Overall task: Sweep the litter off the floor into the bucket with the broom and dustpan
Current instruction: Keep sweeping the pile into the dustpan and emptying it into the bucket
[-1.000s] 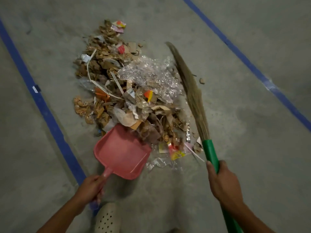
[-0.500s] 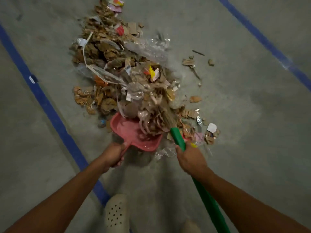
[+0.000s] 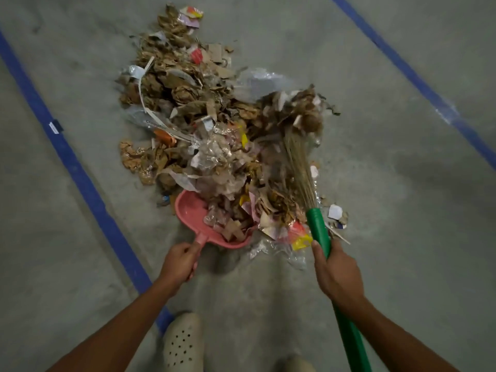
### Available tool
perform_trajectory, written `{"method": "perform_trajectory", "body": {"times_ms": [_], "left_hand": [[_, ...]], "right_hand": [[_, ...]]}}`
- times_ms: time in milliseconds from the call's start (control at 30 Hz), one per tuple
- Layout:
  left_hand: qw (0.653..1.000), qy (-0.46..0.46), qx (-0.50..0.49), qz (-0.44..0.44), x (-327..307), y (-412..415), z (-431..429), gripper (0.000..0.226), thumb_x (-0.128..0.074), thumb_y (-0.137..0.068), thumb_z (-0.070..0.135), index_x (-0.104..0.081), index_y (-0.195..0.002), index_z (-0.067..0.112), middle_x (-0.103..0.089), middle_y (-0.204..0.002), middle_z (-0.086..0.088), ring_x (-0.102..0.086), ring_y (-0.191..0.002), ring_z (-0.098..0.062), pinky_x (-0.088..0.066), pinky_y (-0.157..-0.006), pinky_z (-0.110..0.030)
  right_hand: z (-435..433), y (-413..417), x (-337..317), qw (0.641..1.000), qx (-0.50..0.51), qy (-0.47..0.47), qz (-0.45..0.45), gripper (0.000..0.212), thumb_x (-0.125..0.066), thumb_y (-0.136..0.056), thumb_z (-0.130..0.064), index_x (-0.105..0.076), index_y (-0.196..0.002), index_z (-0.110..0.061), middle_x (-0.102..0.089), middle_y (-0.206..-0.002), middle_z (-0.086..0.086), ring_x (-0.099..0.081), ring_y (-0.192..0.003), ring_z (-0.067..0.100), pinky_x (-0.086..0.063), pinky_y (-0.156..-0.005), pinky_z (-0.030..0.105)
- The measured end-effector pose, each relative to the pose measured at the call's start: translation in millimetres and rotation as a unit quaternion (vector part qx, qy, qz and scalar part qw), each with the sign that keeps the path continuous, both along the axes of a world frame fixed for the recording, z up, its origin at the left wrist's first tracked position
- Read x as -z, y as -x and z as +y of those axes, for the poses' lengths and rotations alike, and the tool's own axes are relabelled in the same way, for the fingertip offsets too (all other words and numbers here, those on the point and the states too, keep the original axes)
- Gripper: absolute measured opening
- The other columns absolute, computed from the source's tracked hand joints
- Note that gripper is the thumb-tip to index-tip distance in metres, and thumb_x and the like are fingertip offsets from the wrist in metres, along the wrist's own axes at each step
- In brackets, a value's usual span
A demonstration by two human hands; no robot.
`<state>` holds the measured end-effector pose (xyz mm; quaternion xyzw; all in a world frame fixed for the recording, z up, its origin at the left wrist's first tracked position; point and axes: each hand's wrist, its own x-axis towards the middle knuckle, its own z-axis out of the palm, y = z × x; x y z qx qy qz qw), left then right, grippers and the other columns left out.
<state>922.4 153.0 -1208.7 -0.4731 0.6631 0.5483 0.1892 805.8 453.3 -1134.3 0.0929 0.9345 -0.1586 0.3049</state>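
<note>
Underfoot, grey concrete floor (image 3: 402, 237) carries blue tape lines (image 3: 80, 173) flanking the litter (image 3: 188, 103).

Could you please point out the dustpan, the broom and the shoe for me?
dustpan (image 3: 188, 209), head view, bare pink wall on its left.
broom (image 3: 318, 225), head view, green handle near the bristles.
shoe (image 3: 182, 342), head view, perforated top.
</note>
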Motion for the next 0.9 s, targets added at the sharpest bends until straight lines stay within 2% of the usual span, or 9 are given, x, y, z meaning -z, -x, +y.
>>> {"method": "perform_trajectory", "body": {"times_ms": [100,167,300,367,433,567,667,833,900], "left_hand": [[0.999,0.033,0.021,0.014,5.9,8.6,-6.3,0.060,-0.059,-0.085,0.067,-0.054,-0.063,0.011,-0.052,-0.049,-0.005,-0.044,-0.038,-0.016,-0.037,-0.048,-0.029],[0.998,0.035,0.051,0.007,7.6,24.1,-9.7,0.064,-0.056,-0.086,0.071,-0.054,-0.058,0.013,-0.051,-0.046,-0.002,-0.045,-0.038,-0.015,-0.037,-0.051,-0.029],[0.996,0.015,0.089,-0.011,2.5,55.2,-9.2,0.063,-0.050,-0.095,0.068,-0.050,-0.057,0.017,-0.046,-0.042,0.002,-0.040,-0.036,-0.013,-0.033,-0.046,-0.025],[0.997,0.003,0.077,-0.009,-2.5,57.6,-7.2,0.062,-0.049,-0.095,0.067,-0.050,-0.060,0.016,-0.046,-0.045,0.000,-0.038,-0.035,-0.013,-0.030,-0.041,-0.022],[0.998,-0.009,0.065,-0.005,-10.2,55.2,-4.5,0.060,-0.049,-0.095,0.067,-0.049,-0.062,0.017,-0.045,-0.048,-0.001,-0.036,-0.035,-0.012,-0.028,-0.038,-0.020],[0.999,-0.024,0.047,0.013,-34.5,58.4,3.8,0.058,-0.052,-0.095,0.065,-0.050,-0.064,0.016,-0.046,-0.051,-0.003,-0.036,-0.036,-0.013,-0.027,-0.036,-0.021],[0.998,-0.038,0.045,0.023,-58.5,62.7,14.5,0.057,-0.054,-0.094,0.064,-0.049,-0.065,0.016,-0.046,-0.051,-0.003,-0.036,-0.036,-0.014,-0.027,-0.037,-0.022],[0.996,-0.070,0.035,0.046,-116.9,54.0,30.2,0.052,-0.054,-0.096,0.061,-0.048,-0.069,0.017,-0.043,-0.053,-0.003,-0.032,-0.038,-0.012,-0.025,-0.039,-0.022],[0.996,-0.059,0.037,0.048,-145.2,48.2,31.5,0.052,-0.054,-0.096,0.061,-0.050,-0.071,0.015,-0.044,-0.053,-0.003,-0.033,-0.038,-0.012,-0.026,-0.038,-0.022]], "right_hand": [[-31.8,34.1,23.0,0.998,0.031,0.049,-0.037,0.054,-0.037,-0.104,-0.054,-0.052,-0.127,-0.008,-0.063,-0.083,0.007,-0.064,-0.063,0.021,-0.054,-0.054,0.031],[-54.9,43.2,36.3,0.995,0.021,0.081,-0.058,0.054,-0.038,-0.105,-0.052,-0.053,-0.123,-0.002,-0.062,-0.082,0.008,-0.064,-0.061,0.020,-0.053,-0.045,0.026],[-88.3,22.9,46.5,0.994,-0.015,0.100,-0.052,0.045,-0.039,-0.103,-0.053,-0.049,-0.108,-0.009,-0.060,-0.085,0.006,-0.066,-0.071,0.023,-0.062,-0.065,0.042],[-89.9,4.5,45.3,0.994,-0.011,0.101,-0.049,0.047,-0.040,-0.102,-0.054,-0.053,-0.115,-0.010,-0.061,-0.087,0.006,-0.066,-0.074,0.023,-0.062,-0.068,0.045],[-82.8,-7.8,37.9,0.994,-0.007,0.096,-0.056,0.045,-0.042,-0.102,-0.053,-0.051,-0.123,-0.014,-0.061,-0.090,0.003,-0.064,-0.075,0.020,-0.060,-0.069,0.041],[-57.6,-24.3,11.9,0.993,-0.067,0.057,-0.081,0.051,-0.041,-0.103,-0.052,-0.042,-0.142,-0.019,-0.056,-0.095,0.000,-0.060,-0.081,0.017,-0.047,-0.070,0.031],[-44.0,-36.8,-15.5,0.992,-0.091,0.034,-0.083,0.049,-0.040,-0.103,-0.054,-0.042,-0.138,-0.020,-0.056,-0.092,-0.001,-0.059,-0.078,0.016,-0.049,-0.069,0.032],[-34.4,-52.6,-71.4,0.994,-0.064,0.028,-0.083,0.046,-0.038,-0.101,-0.057,-0.046,-0.131,-0.023,-0.064,-0.099,0.002,-0.064,-0.083,0.019,-0.056,-0.076,0.037],[-31.6,-57.3,-98.2,0.995,-0.062,0.031,-0.075,0.045,-0.038,-0.102,-0.056,-0.046,-0.130,-0.022,-0.062,-0.097,0.002,-0.063,-0.081,0.019,-0.054,-0.073,0.035]]}}
